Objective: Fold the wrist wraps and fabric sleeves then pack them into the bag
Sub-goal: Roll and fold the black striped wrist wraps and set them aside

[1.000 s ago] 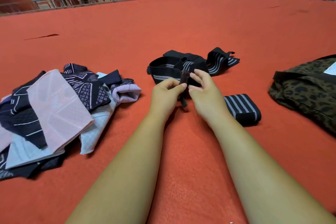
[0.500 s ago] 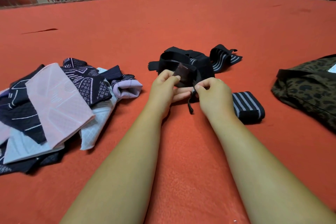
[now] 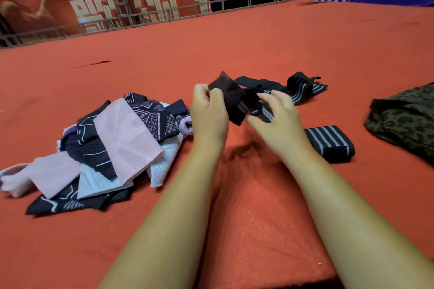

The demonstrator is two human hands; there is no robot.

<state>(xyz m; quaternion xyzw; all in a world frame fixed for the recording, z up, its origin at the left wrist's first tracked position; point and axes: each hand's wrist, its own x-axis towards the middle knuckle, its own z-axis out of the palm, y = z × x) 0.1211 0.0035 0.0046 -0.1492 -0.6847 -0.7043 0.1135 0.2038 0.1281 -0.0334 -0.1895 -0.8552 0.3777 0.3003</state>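
You're holding the black wrist wrap (image 3: 236, 101) up over mid red mat (image 3: 234, 206): L hand (image 3: 209, 115) is gripping its dark end, R hand (image 3: 277, 122) is pinching the striped part. Rolled wrap (image 3: 328, 142) is lying beside your R wrist, bag (image 3: 404, 119) at the R edge, sleeves (image 3: 124, 138) piled L.

One head-worn camera looks forward and down, close over the red carpet (image 3: 258, 42).

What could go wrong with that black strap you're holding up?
1. The left hand and right hand grip the strap only at one end, so the fold might slip open.
2. Its tail seems to run back toward the loose striped strap behind it, so a pull could tangle them or drag that one along.
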